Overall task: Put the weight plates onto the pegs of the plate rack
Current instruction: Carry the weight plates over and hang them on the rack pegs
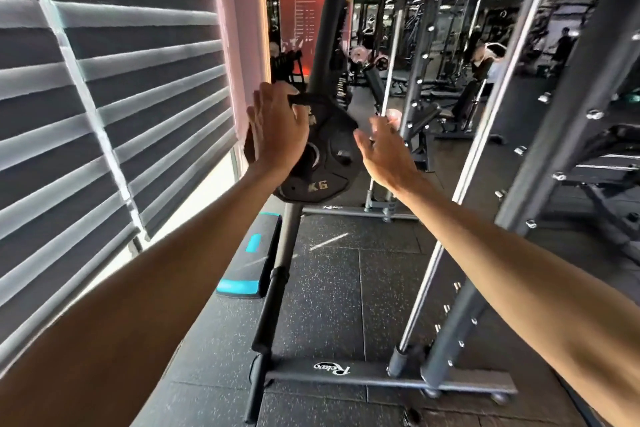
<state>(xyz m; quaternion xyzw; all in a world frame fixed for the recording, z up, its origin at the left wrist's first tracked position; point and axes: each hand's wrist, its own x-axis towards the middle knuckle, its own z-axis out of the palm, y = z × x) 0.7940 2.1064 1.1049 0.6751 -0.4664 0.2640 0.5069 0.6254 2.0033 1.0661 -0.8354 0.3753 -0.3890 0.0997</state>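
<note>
A black weight plate (320,163) marked "KG" hangs at chest height against the dark upright post (325,45) of the rack, its centre hole around a peg. My left hand (277,132) lies flat on the plate's left face, thumb hooked over its top rim. My right hand (384,149) hovers just right of the plate, fingers spread, touching nothing. A bare black peg (268,312) juts toward me lower on the same post.
Window blinds (104,97) run close along the left. A black and teal step platform (252,256) lies on the rubber floor. The rack's base bar (346,374), chrome guide rods (446,225) and grey uprights (554,156) stand right. People and benches fill the far background.
</note>
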